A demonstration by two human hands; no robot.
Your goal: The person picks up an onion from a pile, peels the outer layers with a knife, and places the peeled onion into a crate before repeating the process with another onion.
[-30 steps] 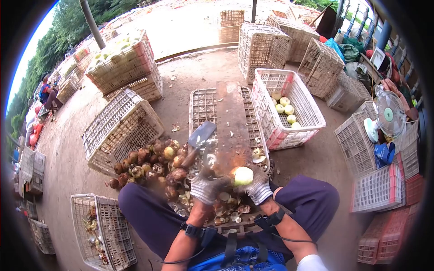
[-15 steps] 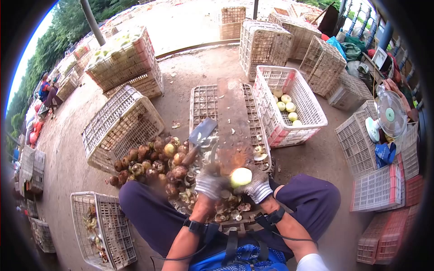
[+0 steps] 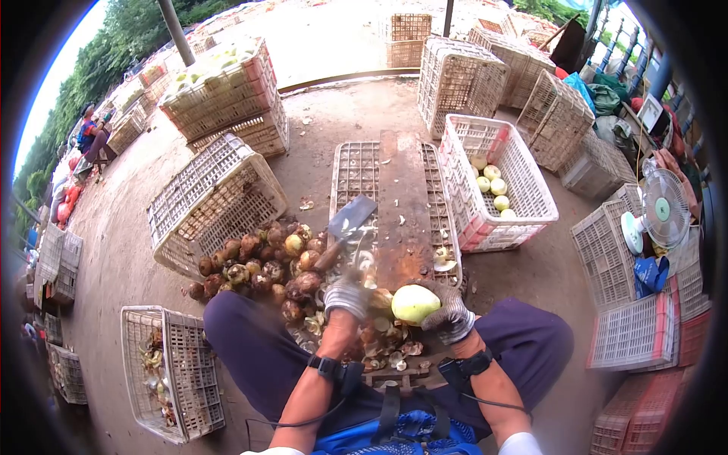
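My right hand (image 3: 451, 315), in a striped work glove, is closed around the right side of a pale green peeled root vegetable (image 3: 415, 305), at the near end of a wooden board. My left hand (image 3: 347, 296), also gloved, is just left of it and apart from it; motion smears its fingers. A cleaver (image 3: 353, 216) lies left of the board with its wooden handle (image 3: 328, 258) pointing toward me, near my left hand. Brown unpeeled root vegetables (image 3: 262, 265) are heaped to the left. Peelings (image 3: 394, 356) lie below my hands.
The board (image 3: 402, 205) rests on a plastic crate (image 3: 343, 163). A white-and-red crate (image 3: 531, 205) at right holds several peeled vegetables. Left stands a tipped crate (image 3: 205, 197); a lower crate (image 3: 186, 371) holds scraps. A fan (image 3: 664, 208) is at far right. A person (image 3: 95, 136) sits far left.
The peeled vegetable has come up slightly to the right with my right hand, and more of it shows. My left hand has drawn away from it. The cleaver stays on the crate.
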